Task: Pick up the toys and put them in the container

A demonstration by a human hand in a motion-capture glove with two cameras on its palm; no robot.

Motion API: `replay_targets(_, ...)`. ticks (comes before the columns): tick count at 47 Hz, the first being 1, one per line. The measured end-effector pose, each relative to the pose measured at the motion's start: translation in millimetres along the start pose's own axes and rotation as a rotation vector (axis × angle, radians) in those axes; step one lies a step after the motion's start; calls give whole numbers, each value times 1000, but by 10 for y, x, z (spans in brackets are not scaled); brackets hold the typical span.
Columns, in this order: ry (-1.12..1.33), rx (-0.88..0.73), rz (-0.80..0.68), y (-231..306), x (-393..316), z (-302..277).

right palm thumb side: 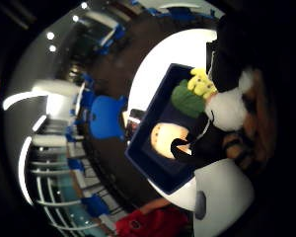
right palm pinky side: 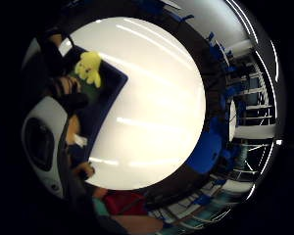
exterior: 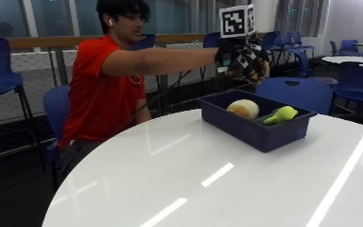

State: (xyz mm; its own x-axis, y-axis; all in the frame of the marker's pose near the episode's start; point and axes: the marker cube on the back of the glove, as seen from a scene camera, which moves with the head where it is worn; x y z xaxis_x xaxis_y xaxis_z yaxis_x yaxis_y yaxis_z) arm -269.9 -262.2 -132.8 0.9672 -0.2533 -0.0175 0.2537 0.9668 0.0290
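- Glossy white tabletop (exterior: pixel 187 175), round and smooth, with long streaks of ceiling light across it.
- Dark blue plastic container (exterior: pixel 257 124), rectangular with straight walls, stands on the table's far side.
- Inside it lie a rounded cream plush toy (exterior: pixel 243 108) and a soft yellow-and-green plush toy (exterior: pixel 280 115), side by side.
- Above the container, the gloved right hand (exterior: pixel 244 56) is held out at arm's length, its fingers curled round a fuzzy tiger toy (exterior: pixel 252 66), brown with dark stripes and a white patch.
- Blue moulded chairs (exterior: pixel 295 92) stand behind the table.
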Motion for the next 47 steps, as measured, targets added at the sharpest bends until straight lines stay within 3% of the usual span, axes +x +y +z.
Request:
replay_targets(16, -26, 11, -152, 177, -812, 289)
replay_targets(27, 61, -294, -223, 306, -724, 523)
replay_targets(35, 40, -244, -175, 317, -670, 456)
replay_targets(39, 129, -231, -256, 337, -500, 434)
replay_targets(47, 128, -203, -237, 441, -428, 448)
